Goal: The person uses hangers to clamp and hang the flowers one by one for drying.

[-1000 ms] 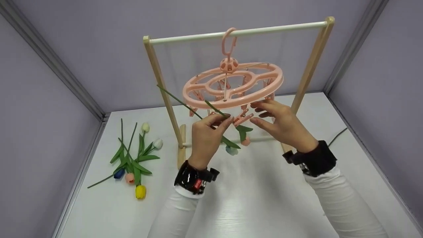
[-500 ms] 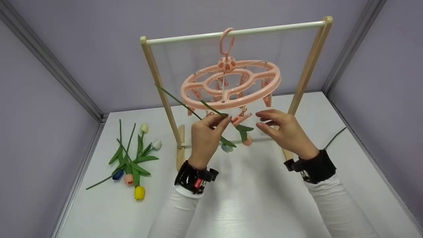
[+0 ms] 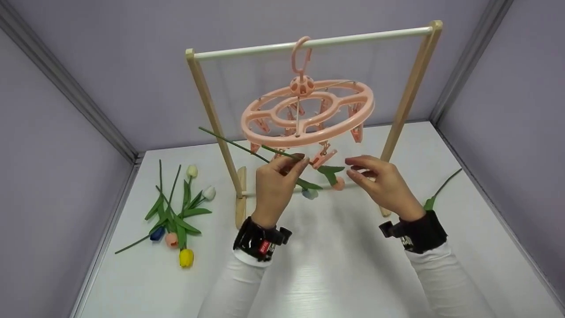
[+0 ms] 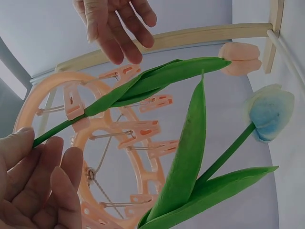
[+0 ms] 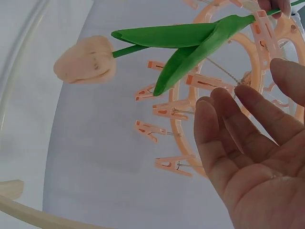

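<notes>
While the left hand [image 3: 276,185] pinches its stem between thumb and fingers, the peach artificial tulip with long green leaves [image 4: 143,87] sits tilted, flower end lower, in a pink plastic clothes peg [image 3: 324,157] that crosses the stem beside the leaf base. Right hand [image 3: 382,183]: near the peg, fingers apart from thumb, holding nothing. Handling, as judged: light; stem fairly stiff, leaves softer, petals liable to crease. Best hold: the bare stem. The round pink plastic hanger [image 3: 333,133], hooked over a white rod [image 3: 362,38], would probably swing. Obstruction noted: a pale blue-and-white artificial tulip [image 4: 270,114] hangs close by; whether pegged, cannot be told. A yellow artificial tulip [image 3: 186,258] lies among others on the white table [image 3: 335,278].
</notes>
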Motion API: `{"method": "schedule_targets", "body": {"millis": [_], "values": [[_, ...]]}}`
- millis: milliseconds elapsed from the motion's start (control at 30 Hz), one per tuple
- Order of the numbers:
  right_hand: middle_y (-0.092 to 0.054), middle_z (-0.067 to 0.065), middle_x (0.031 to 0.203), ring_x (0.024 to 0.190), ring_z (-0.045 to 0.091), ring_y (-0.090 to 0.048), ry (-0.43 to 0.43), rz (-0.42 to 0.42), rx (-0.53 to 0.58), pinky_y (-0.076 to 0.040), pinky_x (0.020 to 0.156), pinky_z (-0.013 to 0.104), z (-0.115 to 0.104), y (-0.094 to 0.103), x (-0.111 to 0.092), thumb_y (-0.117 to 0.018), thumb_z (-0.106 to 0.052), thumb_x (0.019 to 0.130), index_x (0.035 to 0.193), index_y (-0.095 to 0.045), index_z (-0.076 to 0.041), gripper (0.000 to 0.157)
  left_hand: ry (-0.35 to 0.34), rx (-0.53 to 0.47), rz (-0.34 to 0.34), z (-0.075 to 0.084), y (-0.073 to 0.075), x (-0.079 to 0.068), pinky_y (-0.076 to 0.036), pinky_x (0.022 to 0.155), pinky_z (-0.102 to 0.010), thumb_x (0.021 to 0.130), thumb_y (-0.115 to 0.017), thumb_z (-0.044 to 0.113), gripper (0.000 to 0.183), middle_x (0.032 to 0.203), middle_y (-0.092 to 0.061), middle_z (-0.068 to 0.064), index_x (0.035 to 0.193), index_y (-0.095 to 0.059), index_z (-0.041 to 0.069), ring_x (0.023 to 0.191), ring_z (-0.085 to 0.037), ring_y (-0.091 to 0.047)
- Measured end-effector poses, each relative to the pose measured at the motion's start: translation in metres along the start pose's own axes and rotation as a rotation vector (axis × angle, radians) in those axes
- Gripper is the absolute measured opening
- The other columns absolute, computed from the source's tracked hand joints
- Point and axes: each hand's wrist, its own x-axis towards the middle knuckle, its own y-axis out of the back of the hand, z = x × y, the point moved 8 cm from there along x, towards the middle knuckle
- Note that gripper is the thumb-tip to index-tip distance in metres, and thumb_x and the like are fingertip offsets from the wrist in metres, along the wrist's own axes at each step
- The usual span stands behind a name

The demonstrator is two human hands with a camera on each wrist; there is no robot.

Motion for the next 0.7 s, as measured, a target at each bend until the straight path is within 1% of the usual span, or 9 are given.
{"method": "schedule_targets", "body": {"millis": [200,367,500,700], "values": [[-0.067,0.010,0.119,0.106,0.022,-0.065,-0.022,0.019,0.004,-0.050,0.083,0.016,0.005,0.000,-0.004,-0.067,-0.013,0.096,0.123,-0.069,-0.003,0.028,0.027,-0.008,-0.003,-0.005,0.000,-0.001,-0.052,0.060,-0.025,0.090,-0.076,0.023,0.020,0.088,-0.074,0.000,0.100,-0.078,0.006,0.070,-0.007,-0.065],[-0.066,0.010,0.122,0.107,0.021,-0.064,-0.040,0.031,0.022,-0.050,0.083,0.017,0.007,0.002,-0.006,-0.067,-0.012,0.096,0.123,-0.069,-0.002,0.028,0.007,-0.009,0.002,-0.006,0.001,-0.001,-0.054,0.063,-0.026,0.090,-0.076,0.023,0.021,0.089,-0.075,-0.001,0.101,-0.078,0.006,0.073,-0.007,-0.068],[-0.065,0.011,0.123,0.106,0.021,-0.064,-0.043,0.040,0.022,-0.050,0.084,0.016,0.009,0.003,-0.007,-0.067,-0.012,0.096,0.123,-0.069,-0.002,0.029,-0.004,-0.015,-0.001,-0.007,0.001,-0.002,-0.053,0.062,-0.026,0.090,-0.076,0.023,0.021,0.089,-0.074,-0.002,0.101,-0.077,0.005,0.072,-0.008,-0.067],[-0.066,0.010,0.124,0.105,0.019,-0.064,-0.055,0.048,0.010,-0.049,0.083,0.015,0.014,0.007,-0.009,-0.065,-0.013,0.098,0.124,-0.069,-0.004,0.028,0.023,-0.039,-0.004,-0.009,0.001,-0.003,-0.053,0.063,-0.026,0.089,-0.076,0.023,0.022,0.088,-0.074,-0.002,0.100,-0.077,0.004,0.071,-0.010,-0.067]]}}
